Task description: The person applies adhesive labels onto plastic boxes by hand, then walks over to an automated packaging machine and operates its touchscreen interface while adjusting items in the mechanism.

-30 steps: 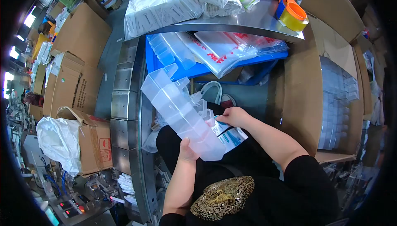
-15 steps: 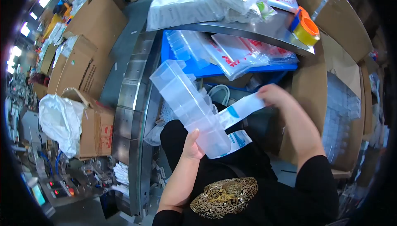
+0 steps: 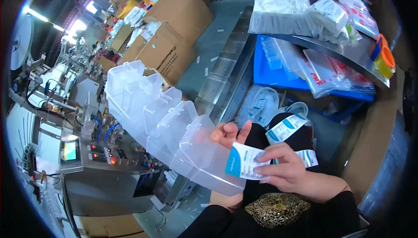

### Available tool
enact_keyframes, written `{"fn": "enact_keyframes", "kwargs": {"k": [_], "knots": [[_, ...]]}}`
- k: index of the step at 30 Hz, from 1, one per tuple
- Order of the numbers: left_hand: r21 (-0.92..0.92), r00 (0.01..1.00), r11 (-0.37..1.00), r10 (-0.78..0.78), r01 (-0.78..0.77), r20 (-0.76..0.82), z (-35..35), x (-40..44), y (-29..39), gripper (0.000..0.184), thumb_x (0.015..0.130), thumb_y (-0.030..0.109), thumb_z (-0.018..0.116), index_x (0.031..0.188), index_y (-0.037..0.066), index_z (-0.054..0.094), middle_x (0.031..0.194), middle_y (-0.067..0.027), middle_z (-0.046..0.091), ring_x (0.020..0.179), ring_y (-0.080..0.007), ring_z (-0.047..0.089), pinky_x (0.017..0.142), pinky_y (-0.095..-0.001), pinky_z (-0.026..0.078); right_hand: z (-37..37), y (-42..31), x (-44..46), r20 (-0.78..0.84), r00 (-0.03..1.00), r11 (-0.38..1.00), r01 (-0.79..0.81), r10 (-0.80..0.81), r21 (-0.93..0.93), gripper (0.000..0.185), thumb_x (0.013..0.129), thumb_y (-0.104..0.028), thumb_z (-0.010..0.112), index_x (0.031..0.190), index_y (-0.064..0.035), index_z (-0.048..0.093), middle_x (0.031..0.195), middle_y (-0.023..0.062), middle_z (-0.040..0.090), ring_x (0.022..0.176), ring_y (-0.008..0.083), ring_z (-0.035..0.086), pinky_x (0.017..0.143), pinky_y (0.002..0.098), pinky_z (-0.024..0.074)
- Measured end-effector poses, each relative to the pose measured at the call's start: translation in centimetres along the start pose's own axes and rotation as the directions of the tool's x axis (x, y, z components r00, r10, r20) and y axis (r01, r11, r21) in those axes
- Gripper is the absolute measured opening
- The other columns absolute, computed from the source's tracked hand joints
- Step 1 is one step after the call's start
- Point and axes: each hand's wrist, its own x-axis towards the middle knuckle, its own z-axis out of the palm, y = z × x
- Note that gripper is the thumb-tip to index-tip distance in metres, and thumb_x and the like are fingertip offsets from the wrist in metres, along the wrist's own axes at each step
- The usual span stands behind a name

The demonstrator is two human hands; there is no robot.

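A long translucent plastic compartment box (image 3: 167, 122), with several lidded sections in a row, slants across the middle of the view. My left hand (image 3: 231, 134) reaches behind its near end and supports it; curled fingers and a thumb show past the edge, while the palm is hidden. In my right hand (image 3: 281, 166), a white-and-teal printed label (image 3: 244, 162) is pinched between thumb and fingers. The label overlaps the box's near end in view; whether they touch I cannot tell. Another printed label (image 3: 286, 128) lies over my lap, with one more label (image 3: 308, 157) partly behind my right hand.
A metal shelf (image 3: 348, 53) carries plastic-wrapped packs (image 3: 283, 9) and tape rolls (image 3: 385, 57). Below it is a blue bin (image 3: 267, 75) with bagged plastic. Large cartons (image 3: 167, 48) stand across the aisle. Machinery with a small screen (image 3: 70, 150) fills the left.
The view has turned left. The box has tilted and now shows its lids. My right hand has come from the far right to the box's near end, holding the label.
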Motion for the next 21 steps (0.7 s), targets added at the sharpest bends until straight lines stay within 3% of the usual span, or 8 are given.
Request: {"fn": "enact_keyframes", "kwargs": {"k": [9,21], "knots": [[-0.102,0.997,0.994,-0.042,0.036,-0.058,0.0,-0.8,0.3,0.02,0.086,0.029,0.042,0.087,0.018,0.058,0.091,-0.0019,0.053,0.106,-0.0221,0.044,0.106,-0.0507,0.01,3.2,0.3,-0.2,-0.004,1.0,0.998,-0.007,0.007,0.057,0.022,0.073,-0.016,0.066,0.092,-0.0058,0.065,0.099,0.0094,0.051,0.089,0.0231,0.049,0.077,0.0306,0.0403],[-0.196,0.991,0.972,-0.118,0.126,0.056,-0.8,-0.5,0.5,0.018,0.086,0.028,0.042,0.084,0.021,0.059,0.085,-0.0017,0.05,0.103,-0.0207,0.043,0.107,-0.0474,0.005,3.6,0.3,0.0,-0.011,1.0,0.998,0.008,-0.007,0.066,0.022,0.072,-0.017,0.066,0.091,-0.0061,0.066,0.097,0.0094,0.051,0.088,0.023,0.05,0.075,0.0304,0.041]]}}
